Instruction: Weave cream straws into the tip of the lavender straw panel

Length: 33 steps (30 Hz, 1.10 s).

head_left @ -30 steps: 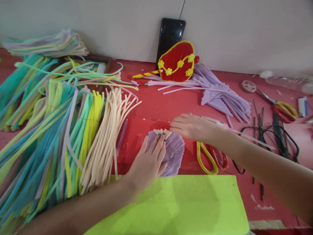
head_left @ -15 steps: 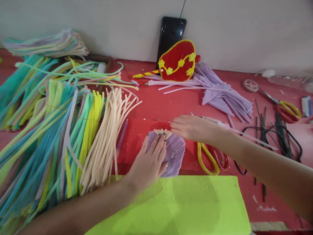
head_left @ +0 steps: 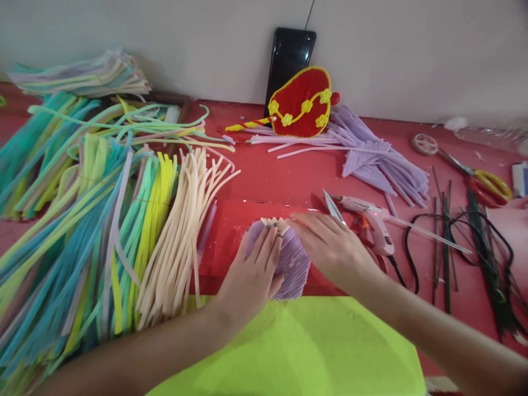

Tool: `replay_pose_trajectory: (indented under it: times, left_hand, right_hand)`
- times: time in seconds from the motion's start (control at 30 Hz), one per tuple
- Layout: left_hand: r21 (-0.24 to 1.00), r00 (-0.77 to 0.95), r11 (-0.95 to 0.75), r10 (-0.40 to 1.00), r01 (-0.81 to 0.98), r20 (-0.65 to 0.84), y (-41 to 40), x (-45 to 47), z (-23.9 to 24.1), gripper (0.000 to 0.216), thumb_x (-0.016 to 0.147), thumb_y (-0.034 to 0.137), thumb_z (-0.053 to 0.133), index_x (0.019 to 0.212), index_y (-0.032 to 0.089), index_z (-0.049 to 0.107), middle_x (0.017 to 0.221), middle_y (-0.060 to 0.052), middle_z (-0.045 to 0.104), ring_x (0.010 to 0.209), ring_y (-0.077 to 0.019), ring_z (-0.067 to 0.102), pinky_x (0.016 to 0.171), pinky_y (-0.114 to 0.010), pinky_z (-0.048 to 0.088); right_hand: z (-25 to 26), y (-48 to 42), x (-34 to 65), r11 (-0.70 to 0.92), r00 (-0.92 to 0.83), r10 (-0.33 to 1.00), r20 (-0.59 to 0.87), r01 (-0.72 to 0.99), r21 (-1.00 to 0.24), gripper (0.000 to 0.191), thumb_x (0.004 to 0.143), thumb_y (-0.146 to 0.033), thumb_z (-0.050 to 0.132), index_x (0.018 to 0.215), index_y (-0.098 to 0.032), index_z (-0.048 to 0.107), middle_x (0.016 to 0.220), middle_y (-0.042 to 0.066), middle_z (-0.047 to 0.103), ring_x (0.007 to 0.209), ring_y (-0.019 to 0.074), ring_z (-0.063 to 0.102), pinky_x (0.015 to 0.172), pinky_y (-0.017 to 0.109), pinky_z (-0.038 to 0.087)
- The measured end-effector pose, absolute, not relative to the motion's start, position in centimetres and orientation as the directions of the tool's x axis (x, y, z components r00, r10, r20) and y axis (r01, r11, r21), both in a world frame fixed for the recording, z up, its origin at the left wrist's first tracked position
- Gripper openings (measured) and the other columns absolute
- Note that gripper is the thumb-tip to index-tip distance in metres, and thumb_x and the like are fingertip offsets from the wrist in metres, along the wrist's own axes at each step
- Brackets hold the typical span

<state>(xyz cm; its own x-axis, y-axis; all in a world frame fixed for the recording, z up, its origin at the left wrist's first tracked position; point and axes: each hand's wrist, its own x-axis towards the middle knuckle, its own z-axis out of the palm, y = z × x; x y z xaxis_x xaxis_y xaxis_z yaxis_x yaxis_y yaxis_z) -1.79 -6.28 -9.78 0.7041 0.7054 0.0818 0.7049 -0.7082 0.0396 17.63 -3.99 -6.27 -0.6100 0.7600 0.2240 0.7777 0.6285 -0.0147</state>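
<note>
A flat lilac woven piece lies on a red board, with short cream straw ends at its top edge. My left hand lies flat on the piece's left half, fingers stretched toward the cream ends. My right hand rests flat over the piece's right side, its fingertips beside the cream ends. Neither hand holds anything.
Bundles of coloured straws fill the left. A green sheet lies in front. A pink glue gun, a scissor blade, lilac straws, a red fan-shaped piece, black wires and scissors lie right.
My right hand has swung in from the right and now lies over the lilac piece, uncovering the glue gun and a scissor blade. My left hand has stayed put.
</note>
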Motion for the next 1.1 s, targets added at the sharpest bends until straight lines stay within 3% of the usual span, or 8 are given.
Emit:
replay_pose_trajectory:
  times: [0.13, 0.23, 0.5, 0.77, 1.1]
  left_hand:
    - [0.027, 0.604, -0.605, 0.796, 0.796, 0.035, -7.1, -1.9, -9.5, 0.063, 0.093, 0.043, 0.036, 0.140, 0.001, 0.034, 0.145, -0.021, 0.039, 0.135, -0.0327, 0.034, 0.108, -0.054, 0.028]
    - [0.024, 0.576, -0.576, 0.817, 0.817, 0.015, -7.3, -2.0, -9.4, 0.064, 0.093, 0.043, 0.035, 0.138, -0.001, 0.036, 0.144, -0.023, 0.039, 0.135, -0.0331, 0.035, 0.107, -0.054, 0.030]
    - [0.039, 0.615, -0.614, 0.789, 0.788, -0.004, -6.9, -2.2, -9.3, 0.068, 0.090, 0.048, 0.042, 0.139, 0.002, 0.036, 0.147, -0.018, 0.035, 0.137, -0.0303, 0.032, 0.109, -0.052, 0.030]
    - [0.042, 0.640, -0.639, 0.766, 0.768, -0.050, -6.3, -2.5, -8.7, 0.067, 0.089, 0.052, 0.041, 0.139, 0.008, 0.038, 0.149, -0.013, 0.032, 0.138, -0.0299, 0.029, 0.111, -0.053, 0.027]
    - [0.014, 0.635, -0.636, 0.769, 0.772, -0.076, -6.1, -2.6, -8.5, 0.075, 0.086, 0.058, 0.044, 0.141, 0.009, 0.035, 0.149, -0.015, 0.033, 0.138, -0.0303, 0.030, 0.111, -0.053, 0.028]
  right_hand:
    - [-8.0, -7.1, 16.4, 0.541, -0.514, 0.836, 0.193, 0.832, -0.125, 0.041, 0.090, -0.008, 0.039, 0.128, -0.008, 0.053, 0.131, 0.017, 0.055, 0.124, 0.0263, 0.049, 0.097, 0.043, 0.050]
    - [-9.1, -8.1, 15.9, 0.521, -0.485, 0.848, 0.215, 0.838, -0.161, 0.044, 0.089, -0.006, 0.038, 0.131, -0.004, 0.049, 0.133, 0.019, 0.053, 0.130, 0.0271, 0.042, 0.101, 0.044, 0.048]
    - [-10.5, -8.4, 15.7, 0.567, -0.546, 0.823, 0.156, 0.800, -0.196, 0.051, 0.088, -0.006, 0.035, 0.138, -0.005, 0.040, 0.144, 0.017, 0.040, 0.138, 0.0256, 0.030, 0.109, 0.046, 0.041]
    - [-11.0, -8.4, 15.6, 0.568, -0.535, 0.821, 0.198, 0.799, -0.198, 0.048, 0.087, -0.005, 0.037, 0.134, -0.001, 0.044, 0.141, 0.018, 0.045, 0.136, 0.0253, 0.033, 0.110, 0.044, 0.039]
    - [-11.8, -8.5, 15.6, 0.549, -0.502, 0.834, 0.229, 0.794, -0.259, 0.052, 0.088, -0.007, 0.035, 0.140, -0.006, 0.036, 0.142, 0.015, 0.045, 0.137, 0.0219, 0.032, 0.111, 0.044, 0.037]
